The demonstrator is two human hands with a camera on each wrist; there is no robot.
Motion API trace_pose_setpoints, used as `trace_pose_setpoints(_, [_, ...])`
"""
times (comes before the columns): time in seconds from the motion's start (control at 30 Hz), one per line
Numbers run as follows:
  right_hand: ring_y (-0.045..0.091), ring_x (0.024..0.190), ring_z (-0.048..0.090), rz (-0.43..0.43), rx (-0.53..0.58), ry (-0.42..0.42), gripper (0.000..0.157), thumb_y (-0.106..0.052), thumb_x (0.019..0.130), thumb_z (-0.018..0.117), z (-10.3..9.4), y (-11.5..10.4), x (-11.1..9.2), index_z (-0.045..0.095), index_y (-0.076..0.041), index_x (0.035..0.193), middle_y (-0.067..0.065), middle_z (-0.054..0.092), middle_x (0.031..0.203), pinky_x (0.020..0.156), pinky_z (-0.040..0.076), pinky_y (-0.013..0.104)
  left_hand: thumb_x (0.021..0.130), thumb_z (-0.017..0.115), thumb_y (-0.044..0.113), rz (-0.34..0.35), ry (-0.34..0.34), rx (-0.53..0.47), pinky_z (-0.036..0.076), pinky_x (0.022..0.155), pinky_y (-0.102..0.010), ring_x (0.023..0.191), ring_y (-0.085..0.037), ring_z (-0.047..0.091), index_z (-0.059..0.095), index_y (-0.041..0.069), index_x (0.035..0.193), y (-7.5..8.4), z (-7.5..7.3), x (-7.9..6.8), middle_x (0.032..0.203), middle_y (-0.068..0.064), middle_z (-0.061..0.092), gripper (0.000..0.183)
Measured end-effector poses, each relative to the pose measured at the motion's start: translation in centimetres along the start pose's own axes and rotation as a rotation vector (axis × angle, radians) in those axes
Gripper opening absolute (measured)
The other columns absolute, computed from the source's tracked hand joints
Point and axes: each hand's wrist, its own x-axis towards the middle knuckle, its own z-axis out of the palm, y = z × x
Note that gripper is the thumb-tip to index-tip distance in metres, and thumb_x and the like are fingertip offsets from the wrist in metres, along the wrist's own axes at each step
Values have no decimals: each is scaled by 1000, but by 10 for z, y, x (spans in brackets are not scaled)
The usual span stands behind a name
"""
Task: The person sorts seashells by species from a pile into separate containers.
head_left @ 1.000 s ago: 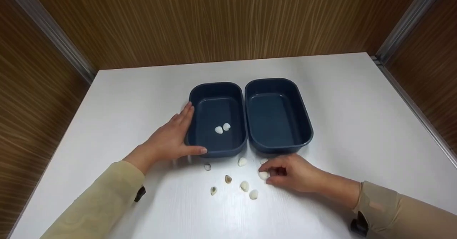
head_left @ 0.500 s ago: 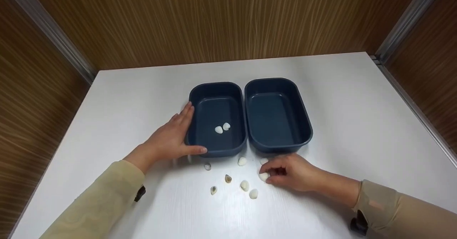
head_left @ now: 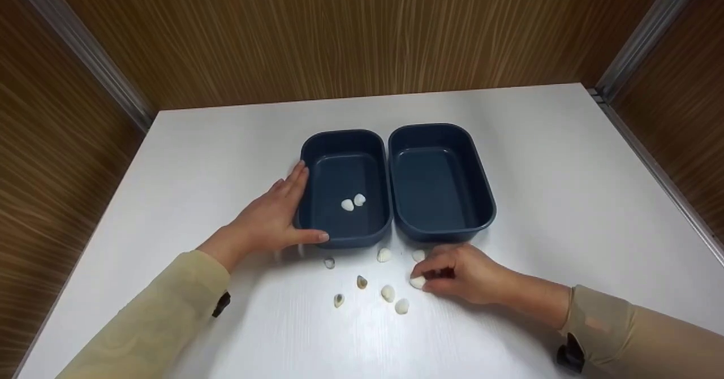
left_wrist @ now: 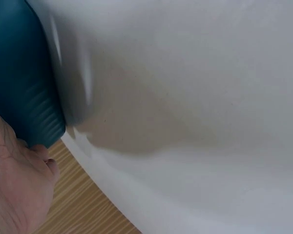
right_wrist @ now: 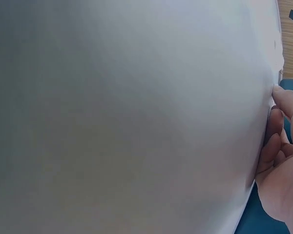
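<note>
The right hand is curled — at the tabletop.

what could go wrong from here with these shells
The pinched shell in the right hand is small and could slip out. The white shell close to that hand might get knocked. The left hand rests against the left container; a hard push could bump it into the right container.

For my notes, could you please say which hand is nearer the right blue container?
Right: the right hand is just in front of the right container; the left hand is farther off, touching the left container.
</note>
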Motion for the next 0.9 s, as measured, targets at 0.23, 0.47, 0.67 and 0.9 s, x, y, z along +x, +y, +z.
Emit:
trace_pose_setpoints(0.23, [16,83,63,31,24,-17,28,-1,85,85,-1,-1,1,84,-17,108,-1,71,96,70,53,22,81,59,92,-21,-11,6,14,131,-47,163,-27,8,-6,10,170,0,0,0,178,-3,-14,138])
trace_pose_setpoints(0.47, [18,82,66,22,51,-3,28,2,84,84,-1,0,-1,83,-14,108,-1,74,97,70,55,23,82,61,90,-7,-5,3,14,131,-47,163,-27,8,-4,8,170,0,0,0,178,-5,-12,137])
trace_pose_setpoints(0.67, [12,76,63,40,56,-21,27,0,86,84,-4,0,-1,82,-12,110,-2,74,91,67,54,23,82,61,90,0,-4,2,14,131,-47,163,-27,7,-5,8,170,0,-1,0,178,-5,-13,137])
trace_pose_setpoints(0.9, [4,78,62,70,94,-65,25,-1,89,83,-14,-9,2,81,-12,111,-3,74,91,66,57,25,82,62,88,9,3,1,13,131,-45,163,-26,8,-3,7,170,2,-1,0,178,-6,-11,137])
